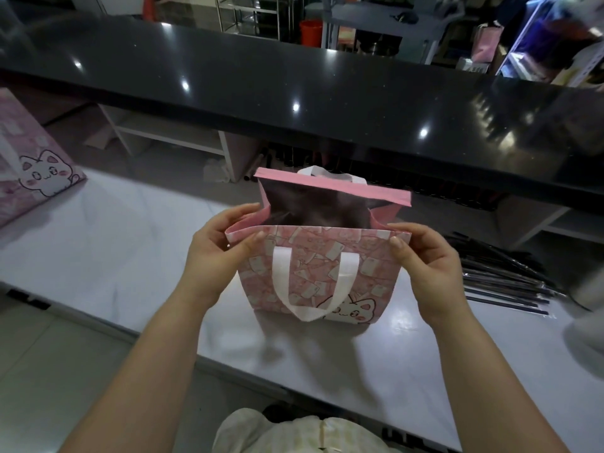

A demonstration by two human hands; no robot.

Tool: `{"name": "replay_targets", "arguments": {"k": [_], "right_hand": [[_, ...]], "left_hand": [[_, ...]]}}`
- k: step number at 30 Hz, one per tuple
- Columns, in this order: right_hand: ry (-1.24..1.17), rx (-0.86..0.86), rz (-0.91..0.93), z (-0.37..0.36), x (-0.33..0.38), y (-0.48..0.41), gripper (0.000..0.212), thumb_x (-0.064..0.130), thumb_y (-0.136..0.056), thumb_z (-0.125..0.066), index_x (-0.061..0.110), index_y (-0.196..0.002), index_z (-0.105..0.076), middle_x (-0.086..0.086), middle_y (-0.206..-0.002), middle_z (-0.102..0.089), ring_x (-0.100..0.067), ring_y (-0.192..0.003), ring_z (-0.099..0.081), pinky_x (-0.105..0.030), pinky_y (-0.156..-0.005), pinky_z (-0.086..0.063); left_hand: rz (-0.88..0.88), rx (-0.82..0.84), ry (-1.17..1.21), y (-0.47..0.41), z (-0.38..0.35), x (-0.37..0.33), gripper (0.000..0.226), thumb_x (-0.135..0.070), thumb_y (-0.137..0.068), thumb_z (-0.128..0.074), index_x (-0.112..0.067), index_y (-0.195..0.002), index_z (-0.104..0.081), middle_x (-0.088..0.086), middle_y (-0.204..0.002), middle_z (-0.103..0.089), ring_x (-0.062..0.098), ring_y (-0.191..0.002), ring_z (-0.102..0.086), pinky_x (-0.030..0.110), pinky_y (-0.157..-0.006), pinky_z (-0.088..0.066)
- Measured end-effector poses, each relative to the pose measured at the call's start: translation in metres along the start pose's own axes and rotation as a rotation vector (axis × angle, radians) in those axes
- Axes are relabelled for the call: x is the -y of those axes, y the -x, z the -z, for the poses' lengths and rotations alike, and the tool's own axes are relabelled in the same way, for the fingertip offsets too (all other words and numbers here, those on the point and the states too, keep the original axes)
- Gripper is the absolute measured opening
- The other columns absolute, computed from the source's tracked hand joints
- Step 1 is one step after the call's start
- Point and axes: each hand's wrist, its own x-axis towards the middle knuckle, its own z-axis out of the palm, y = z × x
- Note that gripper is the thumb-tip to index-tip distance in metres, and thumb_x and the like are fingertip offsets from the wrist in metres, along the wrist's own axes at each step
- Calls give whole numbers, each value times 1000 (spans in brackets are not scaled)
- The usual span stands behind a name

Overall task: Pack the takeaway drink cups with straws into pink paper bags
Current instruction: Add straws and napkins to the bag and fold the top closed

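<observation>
From here I see the left hand [219,253] and right hand [434,266] each pinching a top corner of the near rim of the pink paper bag printed with cards and a white cartoon cat [313,273], thumbs on the outside. The bag stands upright on the smooth white marbled counter [98,256], its mouth spread open and dark inside, with a flat white handle looping down its front. Just right lie wrapped black straws [500,279]. Far left stands a second pink cat-print bag [39,165]. Beyond them, a glossy black ledge [294,70] spans the view.
</observation>
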Motion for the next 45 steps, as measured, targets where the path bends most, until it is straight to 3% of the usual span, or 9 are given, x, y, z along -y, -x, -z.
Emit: {"name": "replay_targets", "arguments": {"k": [8, 13, 17, 21, 26, 29, 34, 38, 45], "right_hand": [[3, -133, -29, -5, -17, -6, 15, 13, -78, -68, 16, -93, -68, 8, -84, -75, -7, -82, -69, -20, -73, -56], [61, -175, -21, 3, -23, -10, 14, 21, -70, -75, 23, -83, -71, 8, -85, -72, -7, -79, -67, -24, -72, -57], [88, -272, -39, 5, -30, -17, 11, 24, -67, -77, 28, -75, -72, 12, -118, -60, -5, -97, -63, -34, -83, -55], [28, -184, -101, 13, -32, -26, 15, 18, -71, -74, 11, -83, -66, 18, -141, -51, -6, -130, -48, -38, -97, -49], [11, -235, -101, 4, -29, -36, 26, 17, -78, -69, 14, -104, -70, 5, -113, -71, -12, -114, -62, -38, -95, -53], [36, -385, -73, -3, -33, -38, 13, 11, -84, -69, 13, -97, -70, 5, -92, -72, -8, -87, -67, -31, -82, -57], [82, -459, 1, -3, -39, -41, 7, 15, -86, -70, 21, -90, -70, 13, -82, -71, -3, -79, -66, -19, -71, -54], [83, -456, 35, -3, -40, -40, 7, 34, -78, -72, 32, -84, -70, 13, -82, -70, -5, -79, -65, -20, -70, -55], [74, -456, 22, 1, -42, -41, 20, 15, -85, -72, 34, -80, -73, 11, -80, -71, -6, -78, -66, -19, -69, -54]], "left_hand": [[26, 41, 45, -5, 0, 13, 18, -20, -72, -76, -28, -89, -77, -3, -87, -75, 12, -81, -70, 21, -69, -55], [-39, 47, -46, -16, 3, 11, 17, -21, -68, -81, -30, -82, -79, -10, -125, -64, 7, -115, -58, 28, -84, -54], [19, 220, -100, -38, 5, 8, 14, -21, -67, -84, -27, -79, -81, -30, -144, -42, 5, -137, -39, 55, -106, -40], [99, 250, -53, -58, -1, 6, 15, -17, -61, -81, -28, -71, -80, -36, -136, -46, -3, -132, -41, 53, -108, -40], [47, 212, -15, -66, -9, 13, 26, -14, -57, -89, -15, -81, -80, 0, -123, -56, 23, -120, -54, 35, -82, -57], [-8, 155, -5, -66, -17, 16, 25, -13, -61, -86, -25, -81, -80, -4, -107, -59, 20, -106, -58, 27, -79, -55], [-56, 62, 72, -67, -20, 27, 35, 3, -64, -82, -27, -81, -80, -8, -94, -68, 13, -90, -65, 24, -73, -55], [-82, -17, 149, -61, -25, 29, 19, -17, -65, -81, -27, -81, -79, -4, -98, -74, 18, -97, -68, 25, -76, -56], [8, 144, 174, -59, -9, 27, 10, -15, -74, -74, -15, -82, -79, -2, -133, -62, 14, -122, -59, 27, -80, -57]]}}
